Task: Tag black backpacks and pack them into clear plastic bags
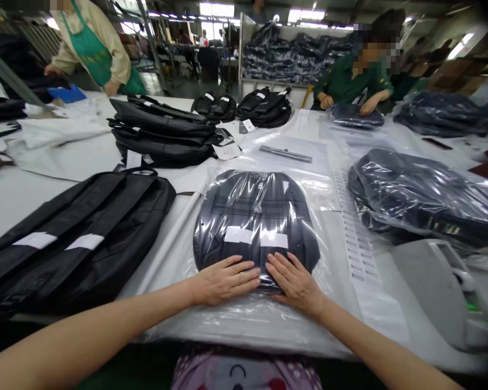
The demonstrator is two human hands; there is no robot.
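A black backpack [254, 206] lies on the table inside a clear plastic bag [171, 319], its two straps facing up with white wraps round them. Flat on the bag's near part rests my left hand [228, 280], fingers stretched out to the right. My right hand [295, 281] lies opposite, its fingers spread over the lower edge of the backpack. Both palms touch the plastic, and neither hand grips anything. To the left lies an unbagged black backpack [122, 216], also with white wraps on its straps.
Stacked black backpacks [162, 132] with paper tags stand behind. At right are bagged backpacks [427, 184], a sheet of labels [355, 254] and a grey machine [439, 292]. A person in green [350, 81] handles a bagged item across the table; another wears a green apron [91, 54].
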